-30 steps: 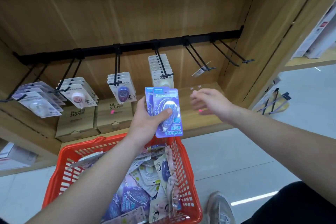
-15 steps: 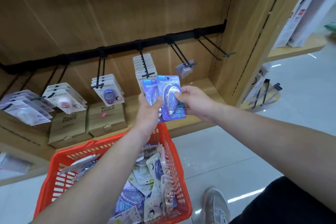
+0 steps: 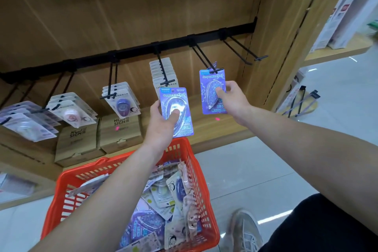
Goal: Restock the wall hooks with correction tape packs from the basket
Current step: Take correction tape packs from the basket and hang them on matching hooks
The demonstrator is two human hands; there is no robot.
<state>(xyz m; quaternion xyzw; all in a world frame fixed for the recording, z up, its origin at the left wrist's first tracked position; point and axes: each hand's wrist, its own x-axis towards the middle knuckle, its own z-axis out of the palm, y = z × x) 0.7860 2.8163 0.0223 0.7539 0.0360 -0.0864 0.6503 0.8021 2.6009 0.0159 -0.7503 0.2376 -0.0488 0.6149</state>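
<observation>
- Purple pack [image 3: 212, 88] pinched in the right hand [image 3: 231, 100], thumb on the blister front, fingers behind.
- Its top edge sits right at the tip of the black hook [image 3: 204, 57] just above that hand. Can't tell if the hang hole is over the tip yet.
- Left hand [image 3: 161, 122] grips a second purple pack [image 3: 178, 108], thumb across the front. It's held upright, just left of the right hand and apart from it.
- Orange basket [image 3: 196, 170] sits below both forearms with a heap of mixed packs inside, so I'd judge most of the job is left.
- A purple corner shows behind the right hand's pack, probably one already on that hook.
- White packs [image 3: 163, 73] fill the hook just above the left hand. Hooks further left of it carry shorter rows, with room on them.
- End hook [image 3: 245, 51], up and right of the right hand, is bare.
- Estimate: early in the restock. Next is to seat this pack, then hang the left hand's one.
</observation>
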